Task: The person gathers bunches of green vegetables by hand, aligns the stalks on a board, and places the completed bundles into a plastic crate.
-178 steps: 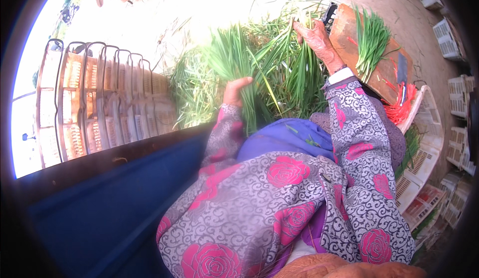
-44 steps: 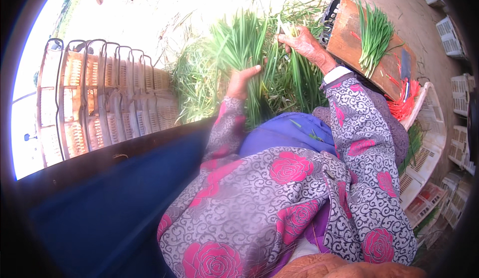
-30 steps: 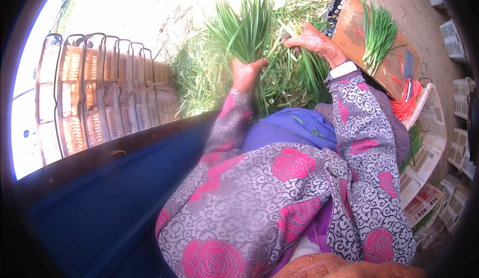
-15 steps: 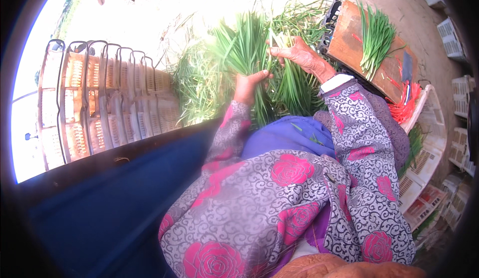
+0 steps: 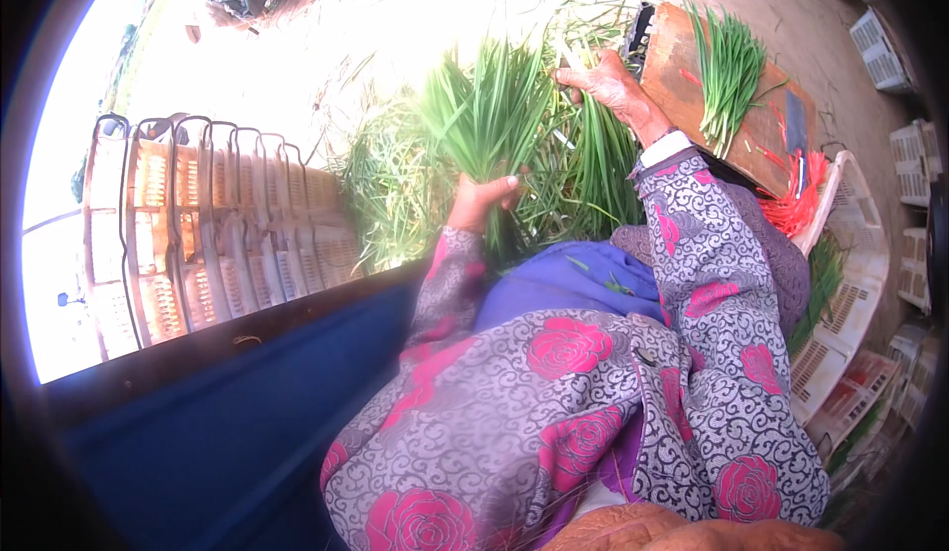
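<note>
My left hand [image 5: 480, 202] is wrapped round a thick bunch of green chives [image 5: 486, 106], whose leaves fan upward. To the right and farther off, my right hand [image 5: 615, 88] pinches some chives [image 5: 605, 161] at their pale stem ends. Their leaves hang down below that hand. The two bunches are apart, with loose stalks between them. A heap of loose grass-like leaves [image 5: 390, 170] lies beneath and beside both hands. On the wooden board [image 5: 667, 62] at the right rests another bunch of chives [image 5: 730, 72], close to a knife [image 5: 796, 121] and red ties [image 5: 791, 200].
Stacked plastic crates [image 5: 213, 225] stand at the left. A dark blue panel with a brown rim [image 5: 227, 423] runs along my left side. By my right sleeve is a white crate [image 5: 845, 284] with greens near it. More pale crates [image 5: 880, 49] line the far right.
My hands have moved apart: the left slightly down and left with its bunch, the right slightly right and away. The view has shifted a little; a purple-grey cloth now shows more at the top.
</note>
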A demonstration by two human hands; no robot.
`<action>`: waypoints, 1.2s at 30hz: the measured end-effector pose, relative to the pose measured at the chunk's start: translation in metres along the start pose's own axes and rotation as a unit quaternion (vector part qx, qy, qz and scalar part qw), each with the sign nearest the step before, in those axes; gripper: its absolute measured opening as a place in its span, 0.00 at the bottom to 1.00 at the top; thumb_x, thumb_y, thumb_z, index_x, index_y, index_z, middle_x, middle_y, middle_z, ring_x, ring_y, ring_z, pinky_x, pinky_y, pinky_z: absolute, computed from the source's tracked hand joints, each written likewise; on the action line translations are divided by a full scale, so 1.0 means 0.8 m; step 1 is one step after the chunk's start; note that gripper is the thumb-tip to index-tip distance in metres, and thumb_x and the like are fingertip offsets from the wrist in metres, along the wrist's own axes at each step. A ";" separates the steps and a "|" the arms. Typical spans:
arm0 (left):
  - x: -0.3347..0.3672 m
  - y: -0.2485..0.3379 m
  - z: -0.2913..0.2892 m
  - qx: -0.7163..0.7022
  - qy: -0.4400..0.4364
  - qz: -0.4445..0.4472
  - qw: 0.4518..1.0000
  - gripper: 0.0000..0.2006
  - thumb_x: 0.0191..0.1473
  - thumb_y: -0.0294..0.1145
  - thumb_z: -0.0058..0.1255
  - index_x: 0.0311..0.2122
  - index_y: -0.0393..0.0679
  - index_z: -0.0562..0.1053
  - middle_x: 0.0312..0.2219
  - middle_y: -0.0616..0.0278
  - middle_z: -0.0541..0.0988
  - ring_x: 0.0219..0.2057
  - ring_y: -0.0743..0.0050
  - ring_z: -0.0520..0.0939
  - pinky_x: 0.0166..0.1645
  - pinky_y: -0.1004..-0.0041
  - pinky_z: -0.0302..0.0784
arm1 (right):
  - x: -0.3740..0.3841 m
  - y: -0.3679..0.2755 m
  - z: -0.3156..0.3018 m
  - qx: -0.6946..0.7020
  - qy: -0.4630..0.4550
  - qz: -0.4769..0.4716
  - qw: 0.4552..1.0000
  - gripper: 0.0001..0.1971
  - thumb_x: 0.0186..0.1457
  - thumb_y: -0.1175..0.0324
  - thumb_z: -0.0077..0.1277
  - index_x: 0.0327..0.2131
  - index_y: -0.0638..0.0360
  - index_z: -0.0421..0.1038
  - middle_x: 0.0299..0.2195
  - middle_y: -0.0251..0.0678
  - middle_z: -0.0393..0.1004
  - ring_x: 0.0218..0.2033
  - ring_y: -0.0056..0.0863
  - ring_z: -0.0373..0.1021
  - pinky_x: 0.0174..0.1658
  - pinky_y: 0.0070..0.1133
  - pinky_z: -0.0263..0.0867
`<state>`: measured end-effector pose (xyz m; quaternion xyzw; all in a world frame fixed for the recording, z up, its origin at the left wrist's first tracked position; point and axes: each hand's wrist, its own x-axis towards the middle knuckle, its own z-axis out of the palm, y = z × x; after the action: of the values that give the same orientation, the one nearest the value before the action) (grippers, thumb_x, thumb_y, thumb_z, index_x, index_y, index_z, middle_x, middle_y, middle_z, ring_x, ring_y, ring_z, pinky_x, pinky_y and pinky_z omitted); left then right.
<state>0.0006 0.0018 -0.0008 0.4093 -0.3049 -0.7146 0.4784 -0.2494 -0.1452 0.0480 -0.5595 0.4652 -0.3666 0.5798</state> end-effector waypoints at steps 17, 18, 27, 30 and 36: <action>0.008 -0.015 -0.037 -0.066 0.092 -0.012 0.993 0.20 0.45 0.27 0.62 0.44 0.39 0.70 0.18 0.70 0.71 0.17 0.80 0.70 0.23 0.78 0.66 | 0.011 0.042 -0.039 0.010 0.158 -0.008 0.987 0.29 0.45 0.70 0.63 0.51 0.71 0.66 0.26 0.36 0.76 0.23 0.23 0.73 0.28 0.22 0.70; 0.010 -0.018 -0.036 -0.078 0.085 -0.016 0.993 0.19 0.45 0.27 0.62 0.44 0.39 0.70 0.18 0.70 0.71 0.17 0.80 0.70 0.23 0.78 0.66 | 0.004 0.035 -0.029 0.046 0.093 0.019 0.994 0.18 0.51 0.65 0.61 0.44 0.63 0.72 0.29 0.32 0.74 0.25 0.21 0.72 0.28 0.21 0.69; 0.004 -0.011 -0.024 -0.104 0.021 -0.050 0.993 0.13 0.57 0.31 0.53 0.44 0.33 0.72 0.17 0.68 0.67 0.19 0.79 0.65 0.27 0.77 0.61 | 0.003 0.028 0.003 0.222 -0.061 0.016 0.973 0.13 0.57 0.67 0.57 0.45 0.60 0.74 0.36 0.33 0.80 0.23 0.15 0.68 0.28 0.19 0.70; 0.003 -0.019 -0.041 -0.114 0.003 -0.058 0.992 0.16 0.54 0.31 0.56 0.45 0.33 0.74 0.17 0.70 0.69 0.18 0.81 0.66 0.27 0.78 0.62 | -0.001 0.018 0.013 0.179 -0.043 0.019 0.983 0.15 0.58 0.67 0.57 0.47 0.59 0.73 0.43 0.36 0.79 0.23 0.14 0.67 0.29 0.19 0.70; -0.001 -0.024 -0.018 -0.092 0.000 -0.084 0.992 0.15 0.58 0.31 0.54 0.47 0.33 0.72 0.16 0.69 0.67 0.18 0.79 0.65 0.28 0.77 0.61 | 0.006 0.038 0.018 0.210 -0.010 0.025 0.977 0.13 0.57 0.67 0.58 0.45 0.60 0.75 0.32 0.28 0.77 0.25 0.16 0.70 0.30 0.21 0.72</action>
<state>0.0051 0.0085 -0.0234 0.3879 -0.2027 -0.7771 0.4522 -0.2373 -0.1424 0.0168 -0.4167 0.3857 -0.4359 0.6983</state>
